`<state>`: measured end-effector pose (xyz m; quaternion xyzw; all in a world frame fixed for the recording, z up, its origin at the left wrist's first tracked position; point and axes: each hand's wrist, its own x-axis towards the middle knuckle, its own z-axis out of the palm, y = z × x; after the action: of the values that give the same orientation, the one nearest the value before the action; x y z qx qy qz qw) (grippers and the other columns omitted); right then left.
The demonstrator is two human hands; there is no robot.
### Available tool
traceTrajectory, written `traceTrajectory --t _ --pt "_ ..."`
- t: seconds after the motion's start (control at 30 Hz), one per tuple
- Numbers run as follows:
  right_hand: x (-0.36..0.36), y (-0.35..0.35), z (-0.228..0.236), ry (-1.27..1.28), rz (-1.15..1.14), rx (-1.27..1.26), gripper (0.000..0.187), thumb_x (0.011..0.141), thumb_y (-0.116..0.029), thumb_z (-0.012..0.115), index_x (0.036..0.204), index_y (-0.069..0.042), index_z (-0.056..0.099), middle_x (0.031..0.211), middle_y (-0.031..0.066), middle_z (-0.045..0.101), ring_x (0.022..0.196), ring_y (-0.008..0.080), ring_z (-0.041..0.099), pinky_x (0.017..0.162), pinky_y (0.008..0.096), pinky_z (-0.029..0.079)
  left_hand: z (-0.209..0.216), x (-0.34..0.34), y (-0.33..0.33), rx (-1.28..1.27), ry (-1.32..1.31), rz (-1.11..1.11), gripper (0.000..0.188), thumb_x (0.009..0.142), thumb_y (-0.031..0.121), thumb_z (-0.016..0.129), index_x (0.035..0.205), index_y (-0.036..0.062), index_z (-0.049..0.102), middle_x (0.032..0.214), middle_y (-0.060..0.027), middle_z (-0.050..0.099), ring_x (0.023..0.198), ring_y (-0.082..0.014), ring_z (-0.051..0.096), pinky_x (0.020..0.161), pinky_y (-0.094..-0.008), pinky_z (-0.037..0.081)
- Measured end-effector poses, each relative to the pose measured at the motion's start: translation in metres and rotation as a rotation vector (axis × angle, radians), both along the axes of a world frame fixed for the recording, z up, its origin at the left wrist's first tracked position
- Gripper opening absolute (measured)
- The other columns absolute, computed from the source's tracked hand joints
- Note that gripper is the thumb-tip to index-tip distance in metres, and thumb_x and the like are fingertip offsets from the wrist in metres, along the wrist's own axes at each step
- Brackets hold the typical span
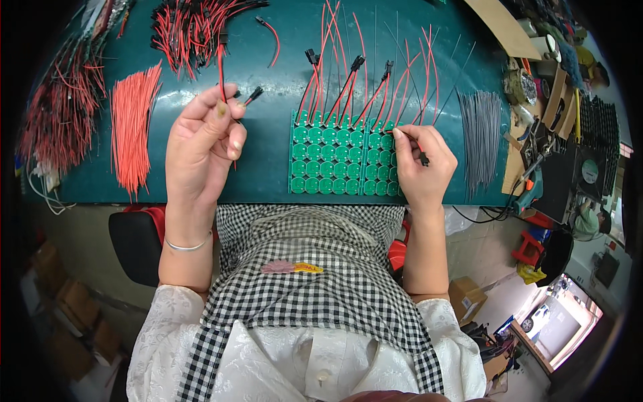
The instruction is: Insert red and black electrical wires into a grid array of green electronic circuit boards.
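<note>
- Wire lead (pixel 222 70), red and black, rises out of the left hand (pixel 203 144) with its long axis running nearly straight up the picture, away from the person; its top end merges into the pile of connector leads (pixel 194 27) and cannot be followed further.
- Far left, a loose bundle of bare red wires (pixel 132 127) lies fanned on the green table mat (pixel 268 167), long axis up and down, well apart from the hand.
- Left hand is closed on the wire lead, thumb and forefinger pinching it; the lower stretch of the lead is hidden behind the fingers, and a small black plug (pixel 254 94) shows just right of the fingertips.
- Green circuit-board panel (pixel 338 161) lies flat between the two hands, with red and black leads standing up from its far edge.
- Right hand (pixel 423 164) rests on the panel's right end, fingers curled shut around a thin red wire (pixel 402 130) and a small black part; what that part is cannot be made out.
- Grey wires (pixel 481 134) lie in a bundle to the right of that hand.
</note>
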<state>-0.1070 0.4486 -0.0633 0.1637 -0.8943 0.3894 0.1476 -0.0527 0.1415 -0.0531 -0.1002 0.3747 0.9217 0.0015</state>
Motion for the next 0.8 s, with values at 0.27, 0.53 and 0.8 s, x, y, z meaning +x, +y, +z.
traceTrajectory --t 0.27,0.53,0.8 --pt "-0.002 -0.01 0.009 -0.105 -0.02 0.113 0.015 0.083 -0.004 0.077 0.078 -0.001 0.063 0.068 0.0085 0.06 0.052 0.0184 0.058 0.05 0.0312 0.046 0.008 0.01 0.035 -0.179 -0.088 -0.093 0.017 0.104 0.017 0.057 0.106 0.0017 0.063 0.082 -0.0092 0.067 0.052 -0.0127 0.056 0.046 -0.022 0.045" --pt "-0.001 -0.017 0.005 -0.047 -0.08 0.116 0.016 0.082 -0.007 0.08 0.083 -0.002 0.065 0.075 0.0081 0.063 0.056 0.0177 0.06 0.052 0.031 0.048 0.01 0.02 0.069 -0.243 -0.108 -0.281 0.013 0.103 0.01 0.057 0.106 -0.0002 0.065 0.075 -0.0035 0.062 0.055 -0.0042 0.046 0.047 -0.0194 0.035" --pt "0.026 -0.024 0.034 -0.575 0.241 -0.597 0.018 0.086 0.002 0.076 0.102 0.006 0.071 0.093 0.004 0.062 0.08 0.0075 0.06 0.067 0.0204 0.049 0.012 0.024 0.081 -0.248 -0.079 -0.476 0.014 0.103 0.01 0.059 0.108 -0.0007 0.065 0.084 -0.0029 0.065 0.064 -0.0033 0.051 0.054 -0.0188 0.038"
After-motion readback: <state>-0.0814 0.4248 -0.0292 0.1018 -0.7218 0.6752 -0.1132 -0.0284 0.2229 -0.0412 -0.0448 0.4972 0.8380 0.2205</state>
